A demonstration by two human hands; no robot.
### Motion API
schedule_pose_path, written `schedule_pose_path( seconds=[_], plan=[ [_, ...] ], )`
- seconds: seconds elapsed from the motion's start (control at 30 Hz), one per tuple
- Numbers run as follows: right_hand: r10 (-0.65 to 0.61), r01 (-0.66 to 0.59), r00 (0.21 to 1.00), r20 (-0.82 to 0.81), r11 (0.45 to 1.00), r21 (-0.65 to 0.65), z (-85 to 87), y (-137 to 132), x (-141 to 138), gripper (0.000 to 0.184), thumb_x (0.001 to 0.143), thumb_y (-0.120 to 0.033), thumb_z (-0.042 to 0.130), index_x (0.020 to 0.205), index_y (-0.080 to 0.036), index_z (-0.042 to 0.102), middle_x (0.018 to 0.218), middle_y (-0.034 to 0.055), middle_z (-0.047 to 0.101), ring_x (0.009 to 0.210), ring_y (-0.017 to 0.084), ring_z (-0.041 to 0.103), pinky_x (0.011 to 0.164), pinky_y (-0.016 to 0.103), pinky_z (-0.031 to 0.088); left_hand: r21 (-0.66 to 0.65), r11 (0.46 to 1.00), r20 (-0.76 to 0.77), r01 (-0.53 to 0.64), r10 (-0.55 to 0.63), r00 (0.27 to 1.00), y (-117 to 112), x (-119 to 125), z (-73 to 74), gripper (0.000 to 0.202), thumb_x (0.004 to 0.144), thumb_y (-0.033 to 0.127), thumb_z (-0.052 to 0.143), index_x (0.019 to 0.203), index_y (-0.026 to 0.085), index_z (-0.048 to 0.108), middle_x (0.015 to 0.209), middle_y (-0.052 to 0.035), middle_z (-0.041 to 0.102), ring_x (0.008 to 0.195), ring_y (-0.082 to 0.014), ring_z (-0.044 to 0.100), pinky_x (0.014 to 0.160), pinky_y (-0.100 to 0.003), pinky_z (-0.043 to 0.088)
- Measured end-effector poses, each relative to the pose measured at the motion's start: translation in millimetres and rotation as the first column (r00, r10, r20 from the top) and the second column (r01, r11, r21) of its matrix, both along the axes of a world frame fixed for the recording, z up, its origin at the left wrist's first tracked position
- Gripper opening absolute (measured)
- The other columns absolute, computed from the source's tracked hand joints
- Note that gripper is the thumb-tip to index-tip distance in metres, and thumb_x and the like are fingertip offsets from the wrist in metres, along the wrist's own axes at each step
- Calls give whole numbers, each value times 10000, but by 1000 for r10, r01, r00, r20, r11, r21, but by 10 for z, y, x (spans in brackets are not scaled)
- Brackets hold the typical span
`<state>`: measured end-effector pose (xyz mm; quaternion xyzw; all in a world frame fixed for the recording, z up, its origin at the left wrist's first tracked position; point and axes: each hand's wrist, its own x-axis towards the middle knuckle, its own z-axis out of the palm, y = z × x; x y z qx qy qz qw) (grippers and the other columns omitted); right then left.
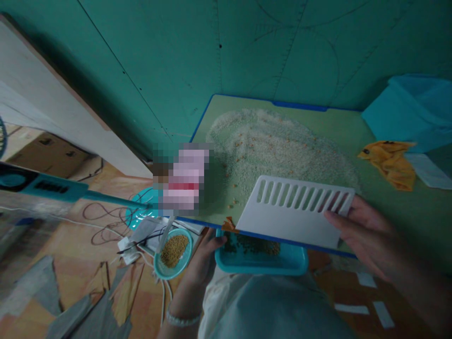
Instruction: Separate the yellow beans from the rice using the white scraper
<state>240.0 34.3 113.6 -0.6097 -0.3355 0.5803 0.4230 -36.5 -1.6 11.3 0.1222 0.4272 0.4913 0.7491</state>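
My right hand [367, 230] grips the right end of a white slotted plastic plate [282, 221], thumb on its face. The plate is tilted at the front edge of a green board [215, 197] with blue trim. Behind it, pale rice-like grains [296, 150] spread over the board, with orange-yellow beans [240, 142] scattered among them. Below the board's edge, my left hand [208, 249] is closed on the left end of a teal tray [259, 269], its thumb at the rim. Dark small pieces [254, 246] lie in the tray.
A teal bowl of yellowish beans [174, 250] stands low at left. A pixelated patch covers the board's left edge. An orange cloth [391, 162] and blue bin [409, 110] lie at right. A teal fan pole [116, 200] stretches in from the left; cables [106, 216] cross the floor.
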Motion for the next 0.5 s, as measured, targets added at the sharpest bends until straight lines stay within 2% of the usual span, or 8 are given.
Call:
schedule_pose_path(
  seconds=[0.13,0.23,0.37,0.5],
  plan=[
    [-155,154,988,-4,976,154,153,38,-6,328,731,-275,744,1042,-336,660,1189,26,717,1166,279,620,953,449,517,-22,1000,5,9,-8,1000,-16,-13,-21,539,669,190,725,1203,229,659,1147,-42,757,1188,-340,604,1006,-424,456],
    [-180,178,984,-3,971,160,195,-25,-66,288,750,-254,725,1013,-352,664,1186,6,719,1203,262,596,993,443,488,-42,999,13,13,-13,1000,-16,-9,-25,544,674,188,724,1212,223,649,1145,-45,757,1181,-338,609,1006,-429,454],
    [-121,117,991,63,992,52,73,-160,-123,294,728,-362,755,1008,-342,669,1068,22,759,1104,307,653,988,507,475,-60,998,11,22,-22,1000,-6,10,4,475,671,195,733,1144,199,678,1080,-52,776,1175,-336,611,998,-422,456],
    [-51,43,992,119,997,68,-92,-181,-104,291,728,-418,752,997,-334,677,1038,24,765,1052,298,678,950,503,505,-59,998,3,13,-13,1000,-5,16,10,446,665,180,725,1110,203,693,1087,-48,775,1194,-337,598,1010,-422,447]
  ],
)
